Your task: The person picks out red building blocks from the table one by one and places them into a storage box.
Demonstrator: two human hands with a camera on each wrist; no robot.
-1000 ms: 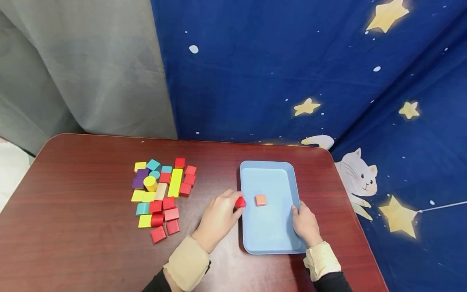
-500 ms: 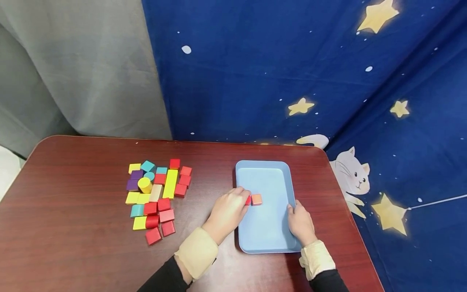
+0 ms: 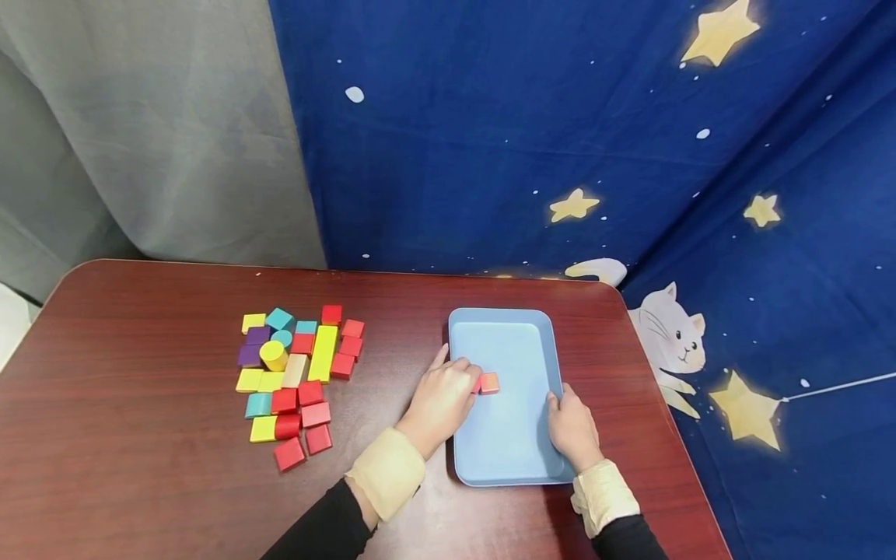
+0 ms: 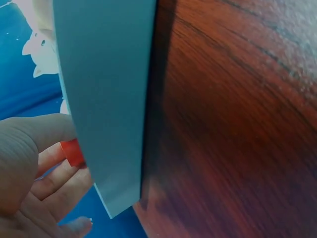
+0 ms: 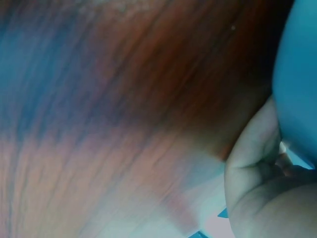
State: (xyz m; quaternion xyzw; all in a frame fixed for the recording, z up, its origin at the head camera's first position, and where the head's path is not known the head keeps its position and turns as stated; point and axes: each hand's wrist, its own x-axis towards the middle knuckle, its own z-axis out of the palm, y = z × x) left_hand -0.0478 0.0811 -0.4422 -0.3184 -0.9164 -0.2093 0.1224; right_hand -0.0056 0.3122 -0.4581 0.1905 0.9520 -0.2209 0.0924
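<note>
In the head view, my left hand reaches over the left rim of the light blue tray and pinches a red block. Most of that block is hidden by the fingers; its edge sits right beside a salmon-pink cube on the tray floor. The left wrist view has the block between thumb and fingers, behind the tray's outer wall. At the tray's right side, my right hand grips the rim, thumb on the inside. The right wrist view catches part of this hand against the blue wall.
Left of the tray lies a cluster of wooden blocks on the dark red table, among them a long yellow block, a yellow cylinder, purple blocks and several red ones. A blue star-printed curtain hangs behind the table.
My left hand has moved from the tray's left rim to inside it, bringing the red block up beside the pink cube. The right hand keeps its grip on the rim.
</note>
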